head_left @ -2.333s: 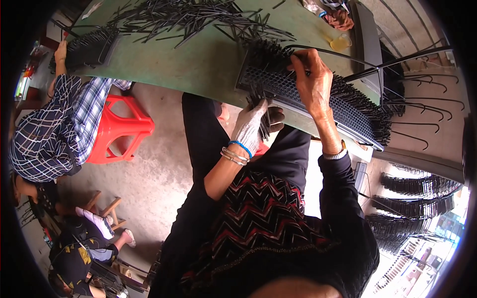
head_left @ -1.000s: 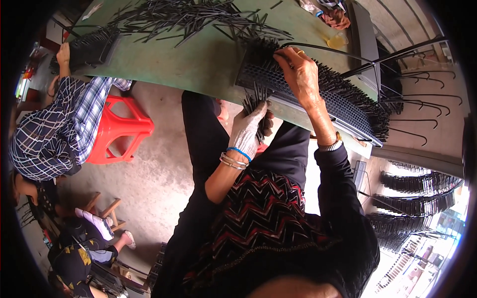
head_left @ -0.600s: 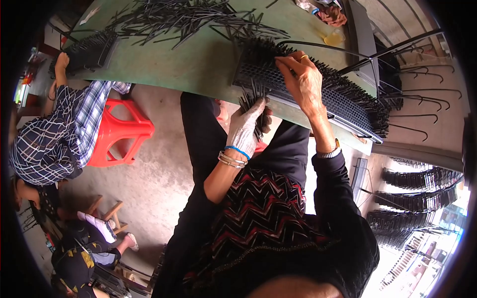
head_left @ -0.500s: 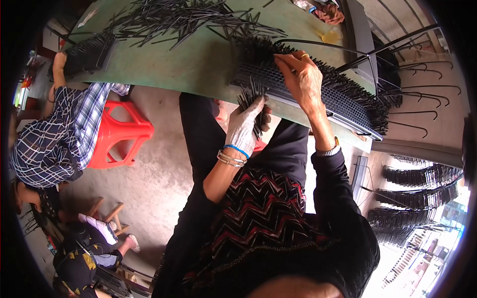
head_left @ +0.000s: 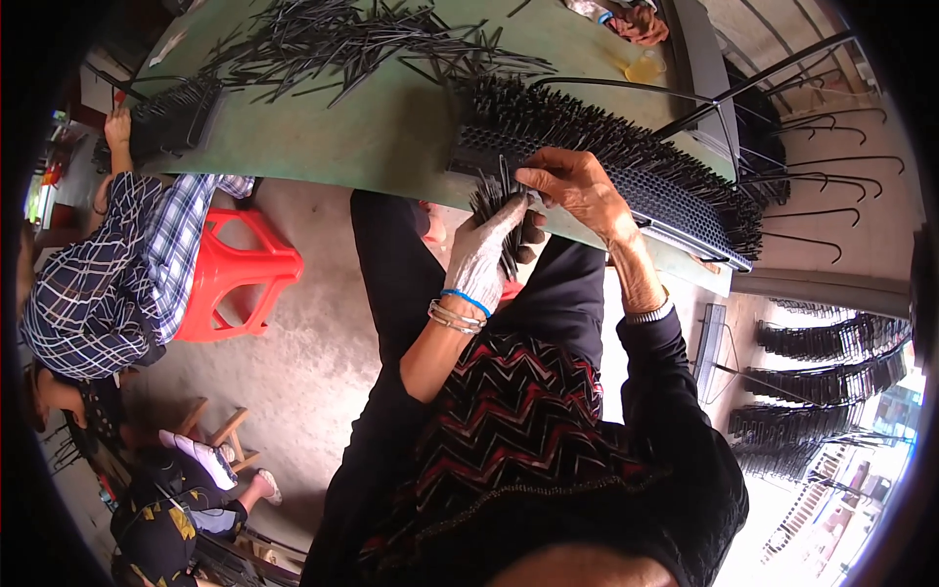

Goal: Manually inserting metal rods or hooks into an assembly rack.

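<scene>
My left hand [head_left: 481, 252], in a whitish glove with dark fingertips, is closed around a bundle of thin black sticks [head_left: 486, 199] just off the table's near edge. My bare right hand [head_left: 579, 191] is at the top of that bundle, thumb and forefinger pinched together by the stick ends. Whether a stick sits in that pinch is too small to tell. Right behind it lies a long black perforated rack [head_left: 675, 210], with rows of black sticks [head_left: 606, 137] standing up from its far part. The near rows of its holes show bare.
A loose heap of black sticks [head_left: 342, 44] covers the far part of the green table [head_left: 333, 137]. Black metal rods [head_left: 685, 127] cross behind the rack. Another person [head_left: 93, 264] sits at left beside a red stool [head_left: 240, 274]. A yellow cup [head_left: 646, 67] stands far right.
My right hand has moved from over the rack's standing sticks, left and toward me, to the bundle. My left hand keeps its hold on the bundle in nearly the same place.
</scene>
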A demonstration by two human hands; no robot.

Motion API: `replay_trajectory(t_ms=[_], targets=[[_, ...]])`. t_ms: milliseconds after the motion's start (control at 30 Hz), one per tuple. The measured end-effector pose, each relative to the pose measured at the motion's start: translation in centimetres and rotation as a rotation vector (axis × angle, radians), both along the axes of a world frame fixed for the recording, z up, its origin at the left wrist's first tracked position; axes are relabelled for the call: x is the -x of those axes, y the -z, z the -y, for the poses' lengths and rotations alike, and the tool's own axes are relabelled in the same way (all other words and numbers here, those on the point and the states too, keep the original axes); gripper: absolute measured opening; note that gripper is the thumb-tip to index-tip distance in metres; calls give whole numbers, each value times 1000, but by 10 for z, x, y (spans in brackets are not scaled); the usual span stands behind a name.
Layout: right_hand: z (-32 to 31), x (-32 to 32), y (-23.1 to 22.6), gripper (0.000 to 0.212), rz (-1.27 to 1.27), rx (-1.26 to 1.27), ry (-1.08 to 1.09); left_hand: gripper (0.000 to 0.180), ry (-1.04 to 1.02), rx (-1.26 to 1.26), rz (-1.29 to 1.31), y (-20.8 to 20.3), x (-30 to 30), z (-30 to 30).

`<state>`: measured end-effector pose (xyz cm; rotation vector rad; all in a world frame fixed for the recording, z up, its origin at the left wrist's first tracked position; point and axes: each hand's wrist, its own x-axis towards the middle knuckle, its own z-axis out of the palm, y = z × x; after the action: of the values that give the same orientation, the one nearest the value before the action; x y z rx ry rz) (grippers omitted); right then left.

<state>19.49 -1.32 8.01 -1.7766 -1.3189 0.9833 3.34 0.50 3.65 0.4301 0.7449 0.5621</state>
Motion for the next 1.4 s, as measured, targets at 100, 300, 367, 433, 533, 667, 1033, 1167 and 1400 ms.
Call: replay_trajectory(t_ms=[100,300,367,433,533,667,1033,1167,1400], targets=[[0,-3,0,20,-174,45,11,16,-2,22,30,0,0,1],[0,-9,3,22,-288,-4,-9,15,17,37,59,1,0,-1],[0,-9,-1,20,-281,47,-3,16,30,62,65,1,0,-2],[1,-12,-3,19,-271,97,10,18,75,-14,12,3,-2,-3],[1,-14,-10,17,-362,73,11,20,36,-16,-13,5,-3,-4],[0,-17,-21,14,-170,-228,271,21,19,15,-90,11,-7,-15],[-17,-14,3,9,403,-495,363,17,2,119,-48,19,-12,-9],[-18,-16,-1,9,402,-420,351,18,-4,97,-23,19,-9,-6],[-24,-21,4,15,780,-514,190,18,20,90,-28,1,-7,-2]])
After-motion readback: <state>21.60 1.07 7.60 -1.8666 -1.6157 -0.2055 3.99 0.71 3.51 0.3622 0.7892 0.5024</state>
